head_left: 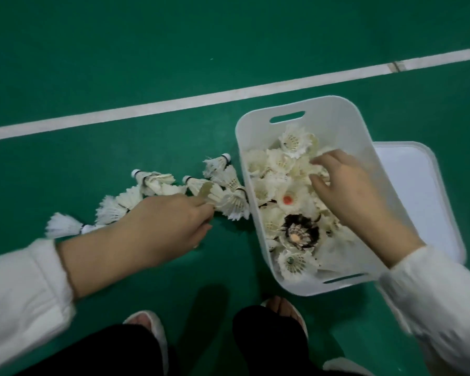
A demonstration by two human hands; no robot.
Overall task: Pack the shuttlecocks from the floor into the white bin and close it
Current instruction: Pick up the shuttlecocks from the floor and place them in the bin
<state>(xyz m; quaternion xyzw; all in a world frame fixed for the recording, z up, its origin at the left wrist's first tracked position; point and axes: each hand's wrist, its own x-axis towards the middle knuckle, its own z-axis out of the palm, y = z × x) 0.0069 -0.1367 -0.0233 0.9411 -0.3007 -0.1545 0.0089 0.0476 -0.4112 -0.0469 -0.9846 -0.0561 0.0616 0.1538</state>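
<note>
The white bin [258, 248] stands open on the green floor, holding several white shuttlecocks and one dark-feathered one [300, 230]. My right hand [347, 191] is inside the bin, fingers spread over the pile, and I cannot see anything gripped in it. Several shuttlecocks [158, 183] lie in a row on the floor to the left of the bin. My left hand [171, 226] reaches into that row, with fingertips pinching the feathers of a shuttlecock [212, 195]. The white lid [415, 191] lies flat on the floor, right of the bin.
A white court line [174, 103] crosses the green floor behind the bin. My feet in pale slippers [147, 324] and dark trousers sit at the bottom edge, close to the bin's near end.
</note>
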